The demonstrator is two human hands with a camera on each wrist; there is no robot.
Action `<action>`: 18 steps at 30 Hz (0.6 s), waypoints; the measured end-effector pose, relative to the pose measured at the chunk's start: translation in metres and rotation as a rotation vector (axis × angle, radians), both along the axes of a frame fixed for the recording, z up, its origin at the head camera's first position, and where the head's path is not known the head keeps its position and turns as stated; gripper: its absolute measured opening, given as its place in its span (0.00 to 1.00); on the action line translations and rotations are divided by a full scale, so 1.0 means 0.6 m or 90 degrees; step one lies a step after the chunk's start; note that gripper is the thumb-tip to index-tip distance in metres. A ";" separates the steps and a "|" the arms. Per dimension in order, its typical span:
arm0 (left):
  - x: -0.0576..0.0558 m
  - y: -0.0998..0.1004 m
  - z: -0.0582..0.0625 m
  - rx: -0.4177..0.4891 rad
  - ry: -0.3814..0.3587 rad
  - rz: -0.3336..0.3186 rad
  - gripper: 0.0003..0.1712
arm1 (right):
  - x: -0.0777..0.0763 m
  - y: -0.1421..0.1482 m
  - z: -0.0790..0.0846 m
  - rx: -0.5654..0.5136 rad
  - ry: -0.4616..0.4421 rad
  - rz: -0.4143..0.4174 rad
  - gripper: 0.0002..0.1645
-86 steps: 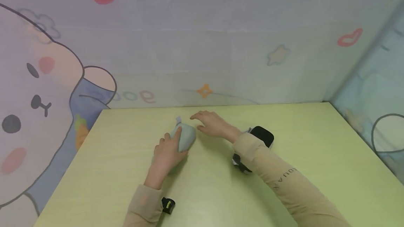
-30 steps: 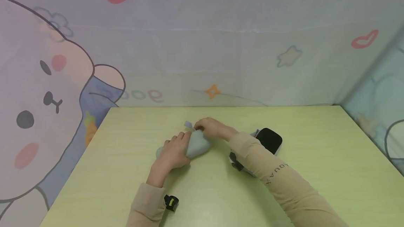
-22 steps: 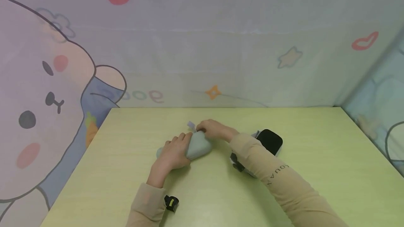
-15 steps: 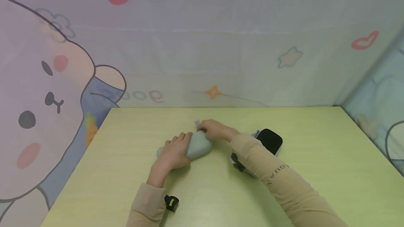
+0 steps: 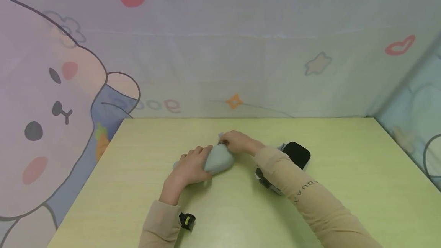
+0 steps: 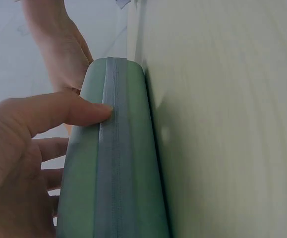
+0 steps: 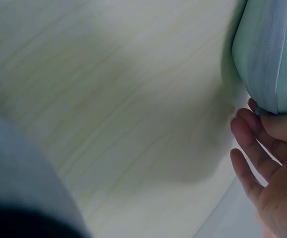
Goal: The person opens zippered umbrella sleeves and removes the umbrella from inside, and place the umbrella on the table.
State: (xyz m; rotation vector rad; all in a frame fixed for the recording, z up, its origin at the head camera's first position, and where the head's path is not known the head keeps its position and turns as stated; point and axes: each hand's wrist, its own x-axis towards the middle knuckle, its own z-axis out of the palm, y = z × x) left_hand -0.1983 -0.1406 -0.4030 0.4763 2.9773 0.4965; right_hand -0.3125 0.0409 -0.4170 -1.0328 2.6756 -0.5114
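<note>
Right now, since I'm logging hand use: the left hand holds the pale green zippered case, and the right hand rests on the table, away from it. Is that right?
No, one part is wrong: the right hand isn't resting away from the zippered case; it pinches at the case's end, as the right wrist view shows. The left hand does hold the case.

Case [image 6: 117, 163] close in both wrist views
</note>
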 end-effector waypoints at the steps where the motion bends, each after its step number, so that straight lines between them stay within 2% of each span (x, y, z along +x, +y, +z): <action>1: -0.001 0.000 0.000 0.005 -0.002 0.001 0.47 | 0.000 0.002 0.000 -0.003 0.005 0.003 0.14; 11: -0.004 0.000 0.000 0.016 0.005 0.001 0.45 | -0.001 0.007 0.003 -0.034 0.037 0.024 0.12; 18: -0.004 -0.002 -0.001 0.023 0.000 -0.001 0.44 | -0.004 0.007 -0.001 -0.026 0.052 0.027 0.10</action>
